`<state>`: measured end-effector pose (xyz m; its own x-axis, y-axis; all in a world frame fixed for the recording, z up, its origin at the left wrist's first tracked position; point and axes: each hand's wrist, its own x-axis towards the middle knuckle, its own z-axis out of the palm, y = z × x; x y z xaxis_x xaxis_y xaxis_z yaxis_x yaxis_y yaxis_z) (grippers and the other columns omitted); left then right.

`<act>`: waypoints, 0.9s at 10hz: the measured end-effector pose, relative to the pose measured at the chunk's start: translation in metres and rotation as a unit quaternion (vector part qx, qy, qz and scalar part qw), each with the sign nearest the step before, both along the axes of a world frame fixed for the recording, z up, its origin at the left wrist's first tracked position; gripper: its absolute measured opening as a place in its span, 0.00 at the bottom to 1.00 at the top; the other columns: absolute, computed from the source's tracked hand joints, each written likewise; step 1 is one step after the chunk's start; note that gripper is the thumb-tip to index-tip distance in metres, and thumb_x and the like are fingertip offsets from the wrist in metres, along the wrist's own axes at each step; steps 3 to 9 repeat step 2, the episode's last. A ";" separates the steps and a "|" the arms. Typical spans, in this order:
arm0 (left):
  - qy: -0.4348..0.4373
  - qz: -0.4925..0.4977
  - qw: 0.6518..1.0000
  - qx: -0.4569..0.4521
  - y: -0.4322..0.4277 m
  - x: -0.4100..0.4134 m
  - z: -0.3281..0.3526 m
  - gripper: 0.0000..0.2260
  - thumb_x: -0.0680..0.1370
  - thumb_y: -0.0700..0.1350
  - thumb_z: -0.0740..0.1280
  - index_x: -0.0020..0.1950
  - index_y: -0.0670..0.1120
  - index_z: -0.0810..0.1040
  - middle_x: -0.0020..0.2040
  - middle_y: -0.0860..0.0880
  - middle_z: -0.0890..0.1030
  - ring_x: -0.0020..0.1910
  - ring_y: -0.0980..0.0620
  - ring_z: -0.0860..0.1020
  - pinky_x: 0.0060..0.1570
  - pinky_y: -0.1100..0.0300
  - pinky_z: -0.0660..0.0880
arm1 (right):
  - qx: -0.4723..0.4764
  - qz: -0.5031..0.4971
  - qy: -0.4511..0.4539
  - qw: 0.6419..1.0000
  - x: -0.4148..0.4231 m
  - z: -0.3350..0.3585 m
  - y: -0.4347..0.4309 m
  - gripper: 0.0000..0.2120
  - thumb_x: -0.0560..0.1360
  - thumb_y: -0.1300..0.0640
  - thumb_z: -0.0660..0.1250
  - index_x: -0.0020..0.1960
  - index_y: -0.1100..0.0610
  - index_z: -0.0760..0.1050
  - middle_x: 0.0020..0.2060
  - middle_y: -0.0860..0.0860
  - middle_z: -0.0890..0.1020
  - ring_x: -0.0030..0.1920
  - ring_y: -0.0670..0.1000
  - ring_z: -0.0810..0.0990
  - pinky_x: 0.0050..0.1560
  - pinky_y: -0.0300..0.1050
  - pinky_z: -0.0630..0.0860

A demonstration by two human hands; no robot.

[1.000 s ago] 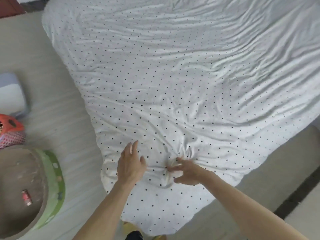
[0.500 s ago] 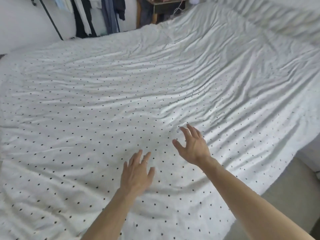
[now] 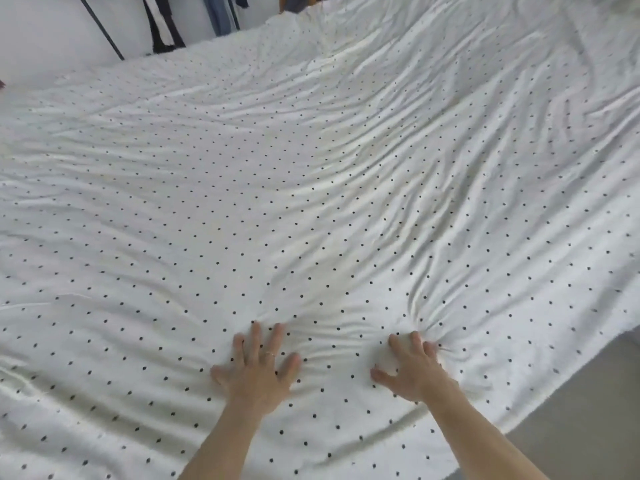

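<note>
A large white sheet with small black dots (image 3: 311, 174) lies spread and wrinkled across the bed, filling most of the view. My left hand (image 3: 258, 367) presses flat on it near the front, fingers spread and straight. My right hand (image 3: 412, 367) lies a hand's width to the right, palm down with fingers spread, and its fingertips dig into the cloth. Creases fan out from those fingertips toward the far right.
The sheet's edge hangs over the bed at the lower right, beside a grey floor (image 3: 588, 410). Dark clothes (image 3: 166, 26) hang on a rack against the white wall at the back left.
The view lifted from the sheet's corner and the floor to the whole bed. Both hands, raised half a second ago, have come down flat onto the sheet.
</note>
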<state>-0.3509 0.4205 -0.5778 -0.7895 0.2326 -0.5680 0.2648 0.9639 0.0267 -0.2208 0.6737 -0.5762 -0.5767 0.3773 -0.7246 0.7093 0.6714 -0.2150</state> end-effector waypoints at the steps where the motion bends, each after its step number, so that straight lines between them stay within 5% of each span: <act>1: -0.059 0.032 0.998 -0.004 0.008 -0.010 0.001 0.36 0.68 0.77 0.40 0.71 0.69 0.29 0.79 0.58 0.35 0.78 0.49 0.38 0.65 0.32 0.56 | -0.027 0.037 -0.020 0.999 -0.008 0.027 0.015 0.37 0.74 0.37 0.63 0.78 0.43 0.52 0.78 0.50 0.49 0.77 0.57 0.51 0.69 0.63 0.63; 2: -0.095 0.045 0.994 -0.018 0.016 -0.011 0.000 0.39 0.64 0.80 0.41 0.71 0.72 0.31 0.78 0.60 0.34 0.78 0.48 0.37 0.65 0.31 0.56 | -0.102 0.005 0.104 0.989 -0.027 0.084 0.048 0.28 0.75 0.37 0.64 0.73 0.42 0.66 0.73 0.45 0.68 0.65 0.48 0.74 0.63 0.44 0.70; 9: -0.095 0.045 0.994 -0.018 0.016 -0.011 0.000 0.39 0.64 0.80 0.41 0.71 0.72 0.31 0.78 0.60 0.34 0.78 0.48 0.37 0.65 0.31 0.56 | -0.102 0.005 0.104 0.989 -0.027 0.084 0.048 0.28 0.75 0.37 0.64 0.73 0.42 0.66 0.73 0.45 0.68 0.65 0.48 0.74 0.63 0.44 0.70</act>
